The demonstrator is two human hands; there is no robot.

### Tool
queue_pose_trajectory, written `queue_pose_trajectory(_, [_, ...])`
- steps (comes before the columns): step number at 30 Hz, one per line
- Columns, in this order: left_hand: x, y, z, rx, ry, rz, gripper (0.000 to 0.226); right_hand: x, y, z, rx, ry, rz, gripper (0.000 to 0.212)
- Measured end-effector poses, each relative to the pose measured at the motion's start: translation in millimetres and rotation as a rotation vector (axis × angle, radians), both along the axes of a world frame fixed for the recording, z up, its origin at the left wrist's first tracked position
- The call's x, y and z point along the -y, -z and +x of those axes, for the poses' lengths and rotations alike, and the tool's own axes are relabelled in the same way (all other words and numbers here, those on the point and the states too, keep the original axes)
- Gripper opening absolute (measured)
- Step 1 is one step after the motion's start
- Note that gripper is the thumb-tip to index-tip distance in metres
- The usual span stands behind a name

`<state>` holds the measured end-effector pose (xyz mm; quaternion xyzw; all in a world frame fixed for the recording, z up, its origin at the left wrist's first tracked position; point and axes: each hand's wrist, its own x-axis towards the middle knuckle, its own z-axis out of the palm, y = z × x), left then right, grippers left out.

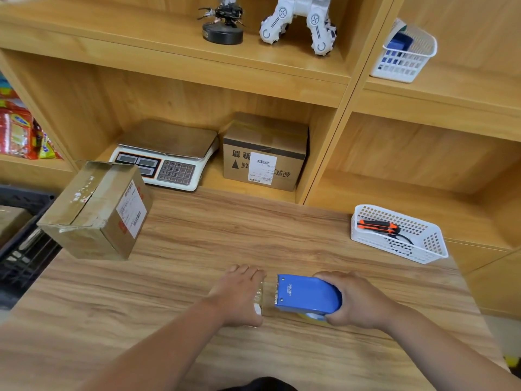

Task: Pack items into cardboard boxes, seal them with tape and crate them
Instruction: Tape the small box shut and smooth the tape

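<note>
A blue tape dispenser (306,294) lies low over the wooden table (197,249) near its front edge, and my right hand (358,299) grips its rounded back. My left hand (239,292) holds the clear tape end (263,296) drawn out from the dispenser's toothed edge, fingers curled over it. A worn cardboard box (95,210) with a shipping label stands at the table's left, its top flaps closed. A second labelled cardboard box (265,152) sits in the shelf cubby behind.
A digital scale (166,155) sits in the cubby beside the far box. A white basket (397,234) holding an orange utility knife (379,226) stands at the table's right. A black crate (19,235) is off the left edge. Robot models occupy the upper shelf.
</note>
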<state>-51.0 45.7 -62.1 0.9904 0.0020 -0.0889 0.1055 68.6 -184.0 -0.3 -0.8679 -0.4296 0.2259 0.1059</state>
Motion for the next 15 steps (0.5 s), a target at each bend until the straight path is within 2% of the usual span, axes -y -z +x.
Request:
queue_pose_trajectory(7, [0, -1, 1, -0.003, 0.007, -0.02, 0.083, 28, 2, 11, 0.044, 0.01, -0.068, 0.045])
queue_pose_trajectory(12, [1, -1, 3, -0.018, 0.016, -0.03, 0.089, 25, 3, 7, 0.067, 0.004, -0.135, 0.044])
queue_pose_trajectory(15, [-1, -5, 5, -0.081, -0.008, -0.119, 0.09, 19, 6, 3, 0.129, -0.012, -0.185, 0.052])
